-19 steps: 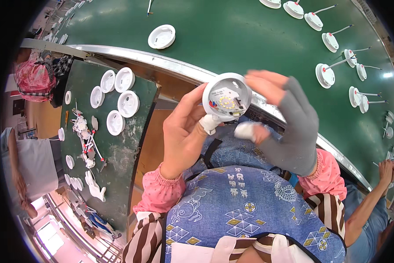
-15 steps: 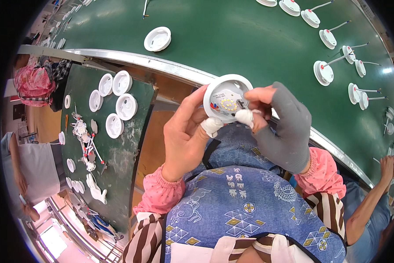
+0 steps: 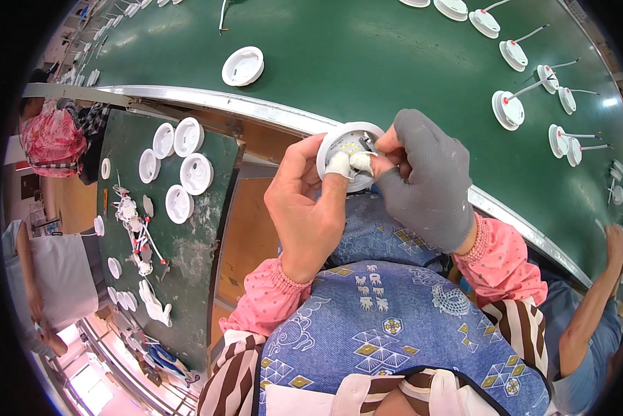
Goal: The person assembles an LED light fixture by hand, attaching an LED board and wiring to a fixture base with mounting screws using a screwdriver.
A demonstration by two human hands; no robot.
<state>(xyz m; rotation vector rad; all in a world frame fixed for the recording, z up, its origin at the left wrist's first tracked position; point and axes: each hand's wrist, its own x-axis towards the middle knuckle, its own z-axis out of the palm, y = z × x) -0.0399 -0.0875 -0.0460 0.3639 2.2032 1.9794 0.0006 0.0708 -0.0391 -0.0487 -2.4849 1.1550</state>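
A round white LED lamp housing is held up between my two hands, its hollow side facing me. Inside it sits a light board with a ring of small yellow LEDs. My left hand is closed round the housing's left rim, its white-wrapped thumb pressing inside. My right hand, in a grey fingerless glove, grips the right rim. Its wrapped thumb meets the left thumb over the board, and its index finger touches a small dark part at the board's edge. The thumbs hide the lower part of the board.
A green conveyor belt with a metal edge runs ahead, carrying a white housing and several wired lamps. The left side table bears several housings, a wire bundle and a white glove. Another person's arm is at right.
My left thumb has moved from the rim into the housing, beside the right thumb. The right hand has shifted slightly left, and the housing is more covered.
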